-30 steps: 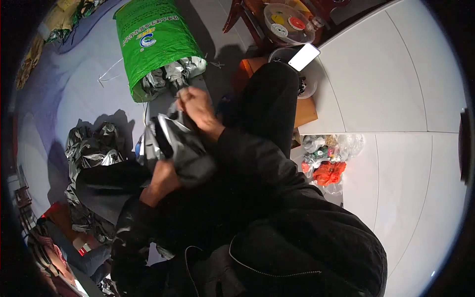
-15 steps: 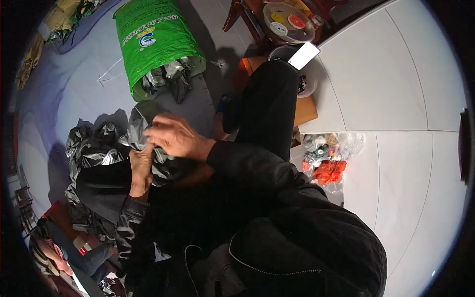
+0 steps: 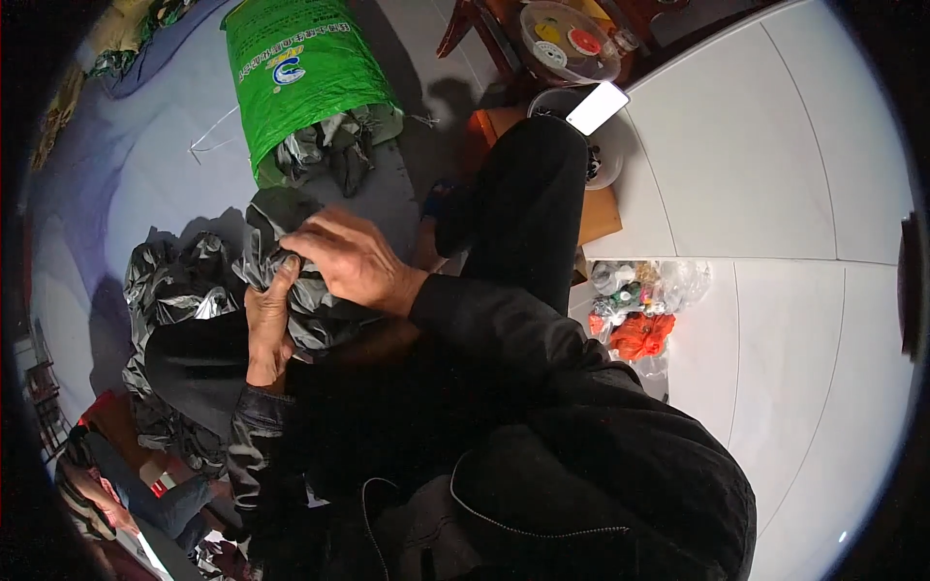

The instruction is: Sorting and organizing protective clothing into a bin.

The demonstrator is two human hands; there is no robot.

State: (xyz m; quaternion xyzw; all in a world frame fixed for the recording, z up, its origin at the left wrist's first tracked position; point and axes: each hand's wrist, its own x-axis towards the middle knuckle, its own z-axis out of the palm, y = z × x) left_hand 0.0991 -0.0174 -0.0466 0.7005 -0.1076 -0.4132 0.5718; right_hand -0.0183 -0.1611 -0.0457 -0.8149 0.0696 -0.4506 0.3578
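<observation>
The left hand (image 3: 268,324) and right hand (image 3: 354,261) grip dark plastic (image 3: 313,315) (crumpled, shiny); a green sack (image 3: 308,82) lies beyond.

Looking like a home workroom: wooden furniture (image 3: 496,48) standing right of green sack (image 3: 308,73), black plastic (image 3: 179,286) piling below-left of it.

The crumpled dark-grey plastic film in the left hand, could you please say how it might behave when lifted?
The plastic film is probably floppy, given its loose folds; likely light, as it looks thin; perhaps slippery, given its sheen.
</observation>
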